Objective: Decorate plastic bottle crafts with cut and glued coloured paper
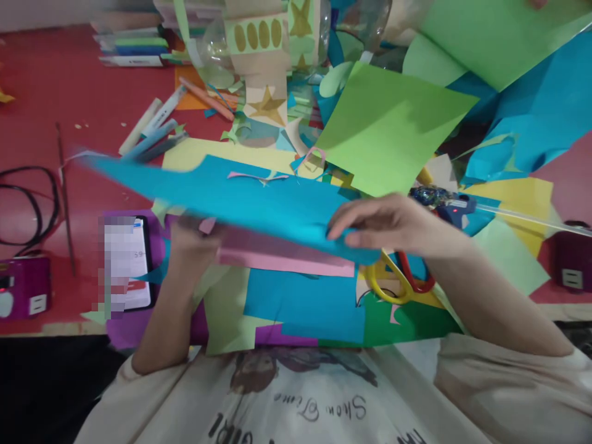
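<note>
A large sheet of blue paper (259, 197) is lifted and tilted in front of me, its left end blurred by motion. My right hand (386, 225) pinches its right end between thumb and fingers. Under the left part of this sheet is my left hand (197, 240); its fingers are mostly hidden and smeared, so its grip is unclear. A strip of pink paper (287, 254) shows just below the blue sheet, between the hands. Scissors with a yellow handle (386, 280) and a red one lie below my right wrist.
Paper sheets and scraps cover the middle, including a green sheet (393, 123). A phone (141, 265) lies at left. Markers (155, 132) and a glue gun (456, 206) lie farther back. Purple power sockets (28, 287) and a black cable (50, 209) are at left.
</note>
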`<state>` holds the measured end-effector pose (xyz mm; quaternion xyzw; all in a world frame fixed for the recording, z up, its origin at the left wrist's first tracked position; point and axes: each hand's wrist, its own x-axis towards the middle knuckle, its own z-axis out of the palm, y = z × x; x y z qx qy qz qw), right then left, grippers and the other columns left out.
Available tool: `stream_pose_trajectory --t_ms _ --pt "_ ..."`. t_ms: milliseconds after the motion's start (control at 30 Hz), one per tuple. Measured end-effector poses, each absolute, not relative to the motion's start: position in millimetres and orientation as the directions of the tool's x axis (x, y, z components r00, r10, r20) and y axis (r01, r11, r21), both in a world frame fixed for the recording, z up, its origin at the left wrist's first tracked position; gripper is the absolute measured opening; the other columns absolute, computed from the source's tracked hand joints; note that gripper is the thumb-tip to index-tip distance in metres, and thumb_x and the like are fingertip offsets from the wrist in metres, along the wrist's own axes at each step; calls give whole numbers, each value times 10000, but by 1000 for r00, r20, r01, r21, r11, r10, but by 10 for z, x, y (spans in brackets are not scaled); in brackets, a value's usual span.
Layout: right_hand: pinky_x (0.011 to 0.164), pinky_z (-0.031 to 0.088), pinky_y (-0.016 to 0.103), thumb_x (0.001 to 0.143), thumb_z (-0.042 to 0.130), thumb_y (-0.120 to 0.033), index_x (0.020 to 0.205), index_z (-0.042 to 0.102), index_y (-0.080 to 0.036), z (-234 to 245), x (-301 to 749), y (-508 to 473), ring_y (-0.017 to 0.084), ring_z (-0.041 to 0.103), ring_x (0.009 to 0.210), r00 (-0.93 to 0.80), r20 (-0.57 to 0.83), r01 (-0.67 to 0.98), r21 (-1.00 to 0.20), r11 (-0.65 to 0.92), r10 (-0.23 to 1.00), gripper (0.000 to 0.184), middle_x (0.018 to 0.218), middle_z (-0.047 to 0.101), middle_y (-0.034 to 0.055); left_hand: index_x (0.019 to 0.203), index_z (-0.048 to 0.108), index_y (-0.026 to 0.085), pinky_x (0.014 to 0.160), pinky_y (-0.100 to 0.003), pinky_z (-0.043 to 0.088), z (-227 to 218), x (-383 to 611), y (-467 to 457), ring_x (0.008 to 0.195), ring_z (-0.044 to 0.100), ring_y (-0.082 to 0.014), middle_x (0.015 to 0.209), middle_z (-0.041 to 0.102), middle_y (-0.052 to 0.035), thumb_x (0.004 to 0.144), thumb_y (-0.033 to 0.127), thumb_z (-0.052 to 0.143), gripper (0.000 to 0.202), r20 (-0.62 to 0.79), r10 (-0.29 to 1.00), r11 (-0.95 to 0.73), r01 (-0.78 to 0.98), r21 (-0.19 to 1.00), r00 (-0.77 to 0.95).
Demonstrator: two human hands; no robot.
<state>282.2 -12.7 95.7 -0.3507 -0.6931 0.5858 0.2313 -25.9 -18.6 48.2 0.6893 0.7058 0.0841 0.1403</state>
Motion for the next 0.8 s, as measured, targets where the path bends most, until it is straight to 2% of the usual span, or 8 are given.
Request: stream_pose_trajectory --t_ms 67,167,233,333,400,500,667,800 --pt "432 473 205 766 745 -341 841 745 -207 941 2928 67 83 585 510 -452 -169 147 -983 -113 876 153 684 689 -40 1007 637 206 786 -300 604 455 -268 -168 895 718 -209 945 741 -40 830 301 520 233 38 999 -7 823 568 -18" --pt "516 484 187 748 739 -148 822 729 -165 952 3039 341 65 599 581 -128 -181 179 -971 -156 975 77 722 692 -43 1202 506 296 976 -415 546 375 -299 -140 1172 645 -241 1291 641 -79 814 352 604 405 143 989 -104 543 833 -31" --pt "590 495 205 762 669 -14 827 731 -149 986 3088 472 65 598 604 -40 -154 414 -902 -124 987 161 691 682 -40 1310 419 355 1069 -462 476 305 -337 -118 1313 545 -256 1435 535 -76 844 412 602 504 113 994 -90 518 851 -13" --pt "790 517 307 764 611 45 847 748 -157 1019 3144 573 155 668 818 -53 -23 808 -588 29 998 257 848 736 16 1378 351 390 1119 -507 414 230 -375 -92 1402 441 -281 1510 455 -71 853 483 609 593 73 997 -60 507 860 -5" --pt "895 505 394 787 552 28 907 753 -149 1006 3167 587 244 671 1007 -108 61 917 -379 123 992 293 1034 741 71 1392 353 385 1124 -513 403 242 -352 -97 1421 413 -288 1533 423 -70 857 512 604 605 76 997 -71 504 861 9" --pt "924 508 445 794 455 17 967 736 -104 962 3172 562 272 659 1070 -181 146 941 -261 214 973 351 1087 729 113 1395 404 332 1116 -479 422 369 -240 -160 1415 419 -270 1521 436 -72 908 482 540 528 122 989 -150 600 786 88" --pt "755 505 286 695 486 52 783 720 -105 990 3165 555 126 630 779 -114 313 852 -457 255 943 296 832 723 46 1233 628 228 1067 -399 473 523 -22 -275 1235 585 -242 1301 647 -71 987 452 363 425 -80 780 -476 672 567 621" --pt "505 313 173 680 526 122 725 697 -75 1121 3175 612 7 431 526 46 201 577 -805 138 979 264 585 586 -78 1166 650 173 1047 -476 459 417 -2 -236 1193 587 -298 1231 661 -137 992 423 331 441 -124 749 -551 716 429 650"
